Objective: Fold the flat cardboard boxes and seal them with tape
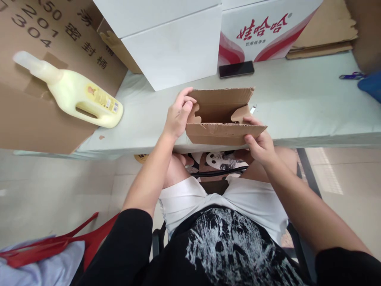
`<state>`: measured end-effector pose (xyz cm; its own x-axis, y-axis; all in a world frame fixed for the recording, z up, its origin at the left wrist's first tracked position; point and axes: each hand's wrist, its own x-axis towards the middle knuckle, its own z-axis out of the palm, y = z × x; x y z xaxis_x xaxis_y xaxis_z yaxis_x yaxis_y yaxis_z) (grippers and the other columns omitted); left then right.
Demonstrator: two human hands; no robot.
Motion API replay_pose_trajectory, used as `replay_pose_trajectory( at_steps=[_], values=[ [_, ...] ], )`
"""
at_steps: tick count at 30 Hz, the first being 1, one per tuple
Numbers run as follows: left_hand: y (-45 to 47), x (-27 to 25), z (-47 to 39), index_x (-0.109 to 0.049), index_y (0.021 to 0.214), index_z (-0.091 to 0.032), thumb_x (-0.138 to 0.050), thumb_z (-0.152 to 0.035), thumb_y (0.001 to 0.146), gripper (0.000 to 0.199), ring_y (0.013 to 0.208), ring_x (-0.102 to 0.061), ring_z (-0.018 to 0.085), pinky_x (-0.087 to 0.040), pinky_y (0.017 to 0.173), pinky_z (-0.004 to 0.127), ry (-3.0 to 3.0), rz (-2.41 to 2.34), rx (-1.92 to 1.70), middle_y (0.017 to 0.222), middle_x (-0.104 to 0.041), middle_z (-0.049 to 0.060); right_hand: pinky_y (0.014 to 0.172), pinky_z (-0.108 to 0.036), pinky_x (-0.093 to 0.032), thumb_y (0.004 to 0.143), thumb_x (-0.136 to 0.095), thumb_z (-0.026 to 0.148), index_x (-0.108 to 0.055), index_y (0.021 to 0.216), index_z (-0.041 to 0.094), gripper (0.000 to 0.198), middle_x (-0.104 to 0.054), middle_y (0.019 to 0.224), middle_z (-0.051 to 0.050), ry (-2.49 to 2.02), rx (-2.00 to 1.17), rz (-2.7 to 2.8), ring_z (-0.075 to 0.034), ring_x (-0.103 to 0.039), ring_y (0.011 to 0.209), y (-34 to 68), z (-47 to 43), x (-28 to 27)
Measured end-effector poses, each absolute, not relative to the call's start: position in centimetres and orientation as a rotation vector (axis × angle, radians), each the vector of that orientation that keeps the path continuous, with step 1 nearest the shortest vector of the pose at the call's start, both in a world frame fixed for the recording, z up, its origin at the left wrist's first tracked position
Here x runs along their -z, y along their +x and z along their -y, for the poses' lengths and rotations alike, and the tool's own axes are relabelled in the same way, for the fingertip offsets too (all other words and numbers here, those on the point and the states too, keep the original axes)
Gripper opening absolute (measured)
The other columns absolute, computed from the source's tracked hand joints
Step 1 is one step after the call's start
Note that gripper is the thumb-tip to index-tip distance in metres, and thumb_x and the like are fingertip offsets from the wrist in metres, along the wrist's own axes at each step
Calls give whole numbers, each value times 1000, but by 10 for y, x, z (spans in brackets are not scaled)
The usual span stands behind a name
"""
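A small brown cardboard box [218, 133] is held between my two hands at the table's near edge. Its top flaps stand apart, and the dark inside shows between them. My left hand [179, 113] grips the box's left end, with the fingers at the far flap's corner and the thumb by the notched side flap. At the right end, my right hand [259, 139] pinches the near flap and side wall, the thumb in front and the fingers behind. The bottom of the box is hidden from view.
Behind the box lies a black phone [236, 69] before white cartons [175, 51]. A yellow bottle [86, 95] stands at the left by a large brown carton [38, 115]. Flattened cardboard [324, 28], a purple-handled tool [353, 76] and a blue object [370, 87] are at the right.
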<state>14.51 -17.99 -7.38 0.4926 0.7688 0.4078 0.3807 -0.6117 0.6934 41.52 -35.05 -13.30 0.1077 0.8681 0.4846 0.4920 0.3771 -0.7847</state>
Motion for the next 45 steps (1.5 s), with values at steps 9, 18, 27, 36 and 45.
replay_pose_trajectory(
  at_steps=[9, 18, 27, 36, 45],
  values=[
    [135, 91, 192, -36, 151, -34, -44, -78, 94, 73, 126, -65, 24, -50, 112, 43, 2249, -825, -910, 128, -71, 8, 120, -57, -43, 98, -53, 58, -61, 134, 26, 48, -60, 145, -11, -1338, -478, 1491, -33, -53, 141, 410, 352, 127],
    [137, 107, 196, -21, 157, -39, -55, -76, 90, 83, 157, -32, 34, -50, 114, 47, 2209, -1012, -1095, 167, -27, 14, 121, -57, -41, 97, -57, 55, -39, 151, 30, 63, -47, 156, -13, -1384, -427, 1400, -32, -47, 146, 404, 350, 136],
    [131, 102, 204, -65, 129, -26, -46, -67, 99, 54, 138, -58, 27, -50, 116, 48, 2259, -961, -1041, 131, -68, 11, 117, -56, -46, 98, -55, 54, -37, 154, 35, 62, -48, 155, -11, -1419, -427, 1389, -31, -50, 143, 404, 352, 139],
    [112, 113, 225, -61, 138, -29, -56, -69, 93, 61, 152, -41, 38, -34, 123, 67, 2511, -786, -999, 146, -59, 12, 111, -58, -51, 96, -56, 61, -52, 149, 32, 60, -58, 150, -11, -1510, -455, 1292, -33, -58, 134, 406, 352, 137],
    [119, 120, 205, -67, 120, -29, -79, -67, 74, 61, 132, -54, 32, -21, 128, 67, 2578, -701, -990, 132, -49, 10, 117, -58, -45, 95, -52, 68, -50, 151, 27, 69, -56, 153, -11, -1559, -523, 1247, -33, -54, 140, 403, 350, 132]
  ],
)
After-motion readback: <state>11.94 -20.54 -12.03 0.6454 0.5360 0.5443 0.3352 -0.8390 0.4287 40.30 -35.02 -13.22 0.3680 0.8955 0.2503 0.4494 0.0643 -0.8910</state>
